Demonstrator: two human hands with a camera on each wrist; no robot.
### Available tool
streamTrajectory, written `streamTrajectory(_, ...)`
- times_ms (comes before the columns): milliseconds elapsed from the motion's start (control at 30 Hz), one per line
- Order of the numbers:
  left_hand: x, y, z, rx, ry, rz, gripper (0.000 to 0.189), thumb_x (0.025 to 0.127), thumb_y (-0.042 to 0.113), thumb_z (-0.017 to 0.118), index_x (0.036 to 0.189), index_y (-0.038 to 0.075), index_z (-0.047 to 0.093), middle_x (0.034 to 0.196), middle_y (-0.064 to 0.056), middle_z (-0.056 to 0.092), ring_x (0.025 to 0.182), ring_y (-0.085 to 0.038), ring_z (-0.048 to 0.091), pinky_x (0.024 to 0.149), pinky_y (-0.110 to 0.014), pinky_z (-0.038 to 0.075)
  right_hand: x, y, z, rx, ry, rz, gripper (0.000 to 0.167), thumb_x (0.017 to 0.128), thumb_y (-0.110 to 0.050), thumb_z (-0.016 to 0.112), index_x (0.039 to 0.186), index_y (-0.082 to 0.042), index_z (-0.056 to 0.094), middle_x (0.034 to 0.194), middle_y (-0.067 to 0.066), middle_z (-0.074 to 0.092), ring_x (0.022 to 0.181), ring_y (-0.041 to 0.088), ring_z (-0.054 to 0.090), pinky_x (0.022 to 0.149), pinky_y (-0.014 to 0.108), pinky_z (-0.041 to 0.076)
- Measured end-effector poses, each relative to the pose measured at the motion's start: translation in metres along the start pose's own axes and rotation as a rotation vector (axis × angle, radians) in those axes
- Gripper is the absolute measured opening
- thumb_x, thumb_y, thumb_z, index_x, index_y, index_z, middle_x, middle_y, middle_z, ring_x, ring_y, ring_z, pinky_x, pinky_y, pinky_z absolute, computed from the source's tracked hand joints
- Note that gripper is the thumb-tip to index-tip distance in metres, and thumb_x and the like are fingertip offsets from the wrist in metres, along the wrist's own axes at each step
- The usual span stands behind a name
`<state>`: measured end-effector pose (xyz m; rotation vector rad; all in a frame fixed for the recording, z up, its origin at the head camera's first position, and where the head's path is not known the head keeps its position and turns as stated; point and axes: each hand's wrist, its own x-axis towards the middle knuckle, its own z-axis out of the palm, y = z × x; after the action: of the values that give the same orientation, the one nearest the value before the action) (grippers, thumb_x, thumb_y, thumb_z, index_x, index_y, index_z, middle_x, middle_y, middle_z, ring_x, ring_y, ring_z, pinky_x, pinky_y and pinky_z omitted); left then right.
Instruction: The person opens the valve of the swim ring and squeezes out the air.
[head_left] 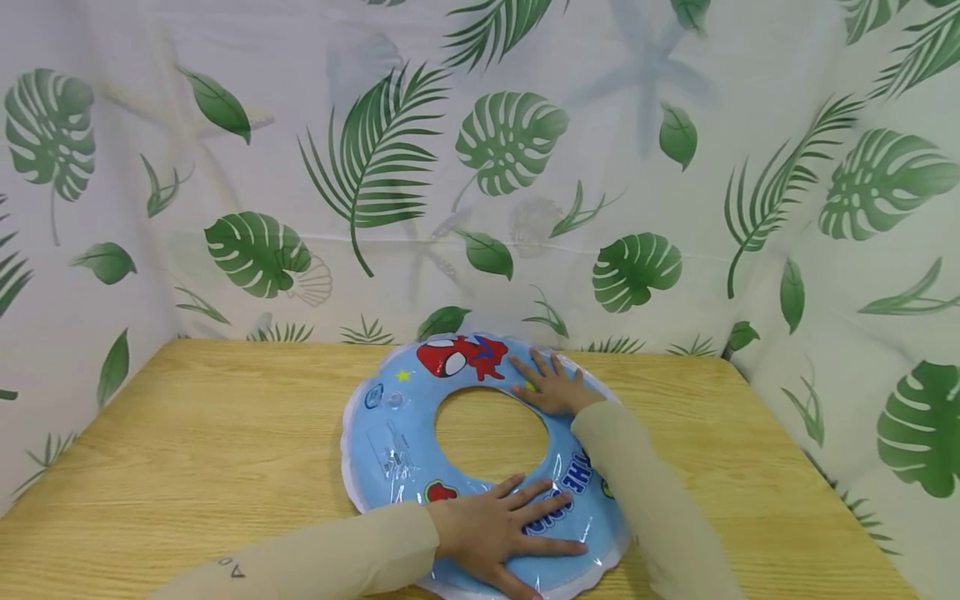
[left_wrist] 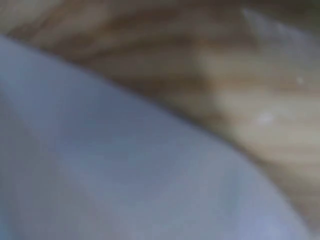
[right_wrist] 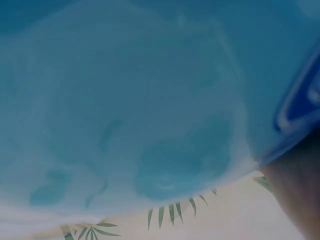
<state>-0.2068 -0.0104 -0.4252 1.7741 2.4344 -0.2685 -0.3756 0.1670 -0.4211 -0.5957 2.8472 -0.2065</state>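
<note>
An inflated light-blue swim ring (head_left: 468, 425) with a pale rim lies on the wooden table (head_left: 225, 433). It carries a red cartoon figure at the far side, blue lettering at the near right and a small valve at the left. My left hand (head_left: 502, 529) rests on the near part, fingers straight and spread. On the far right part lies my right hand (head_left: 551, 387), its fingers also spread flat. The blurred pale rim (left_wrist: 165, 165) fills much of the left wrist view. Close up in the right wrist view is the shiny blue vinyl (right_wrist: 125, 90).
A white curtain (head_left: 420, 225) printed with green leaves stands behind the table and along both sides. The table's far edge runs just beyond the ring.
</note>
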Motion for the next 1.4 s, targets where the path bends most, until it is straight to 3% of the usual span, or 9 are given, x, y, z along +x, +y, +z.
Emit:
streamTrajectory(333,0.002,0.000,0.003,0.005,-0.002,-0.015,0.068,0.088,0.066,0.028,0.141,0.045,-0.010,0.155,-0.001,-0.011,0.143,-0.025,-0.007,0.114,-0.047,0.010,-0.001,0.000,0.003,0.003,-0.057,0.009,0.063,0.095,-0.055,0.024,0.148,-0.028,0.004,0.155,0.012,-0.005,0.138,0.042,-0.009,0.101,0.070,-0.003)
streamTrajectory(633,0.000,0.001,0.002,0.011,0.050,0.008,0.066,0.090,0.064,0.027,0.144,0.042,-0.004,0.156,-0.003,-0.005,0.143,-0.026,0.000,0.114,-0.046,0.012,0.002,0.002,0.008,-0.019,-0.071,0.027,0.063,0.093,-0.060,0.020,0.147,-0.032,0.003,0.155,0.010,-0.007,0.139,0.041,-0.010,0.102,0.069,-0.004)
streamTrajectory(767,-0.006,0.001,0.001,-0.017,0.073,0.007,0.063,0.091,0.063,0.024,0.143,0.042,-0.006,0.156,-0.001,-0.003,0.143,-0.025,0.001,0.114,-0.047,0.014,0.002,0.000,0.007,-0.024,-0.069,0.026,0.060,0.095,-0.055,0.021,0.147,-0.030,0.004,0.155,0.010,-0.007,0.139,0.041,-0.010,0.102,0.069,-0.002)
streamTrajectory(900,-0.021,-0.003,0.000,-0.047,0.103,-0.014,0.063,0.091,0.063,0.025,0.144,0.042,-0.002,0.156,0.003,0.002,0.143,-0.026,0.005,0.112,-0.049,0.017,0.002,-0.001,0.008,-0.037,-0.070,0.030,0.060,0.095,-0.055,0.021,0.147,-0.031,0.004,0.155,0.011,-0.007,0.139,0.041,-0.010,0.102,0.070,-0.002)
streamTrajectory(1067,-0.049,-0.014,0.001,-0.047,0.154,-0.095,0.066,0.088,0.066,0.029,0.145,0.040,0.008,0.155,0.002,0.009,0.142,-0.031,0.010,0.110,-0.056,0.017,0.002,-0.002,0.009,-0.050,-0.074,0.048,0.060,0.095,-0.057,0.019,0.147,-0.032,0.004,0.155,0.010,-0.007,0.139,0.041,-0.011,0.101,0.070,-0.002)
streamTrajectory(1200,-0.069,-0.023,0.007,-0.053,0.177,-0.200,0.069,0.085,0.070,0.029,0.145,0.040,0.012,0.155,0.000,0.010,0.141,-0.037,0.008,0.107,-0.062,0.014,0.002,-0.003,0.009,-0.046,-0.081,0.052,0.060,0.095,-0.057,0.019,0.147,-0.032,0.004,0.155,0.010,-0.008,0.139,0.041,-0.011,0.102,0.070,-0.003)
streamTrajectory(1400,-0.080,-0.026,0.020,-0.002,0.216,-0.415,0.077,0.077,0.081,0.021,0.144,0.044,0.011,0.155,-0.002,0.011,0.138,-0.045,0.003,0.103,-0.069,0.005,0.000,-0.002,0.007,-0.035,-0.077,0.042,0.060,0.095,-0.057,0.019,0.147,-0.031,0.003,0.155,0.009,-0.008,0.139,0.041,-0.011,0.103,0.069,-0.003)
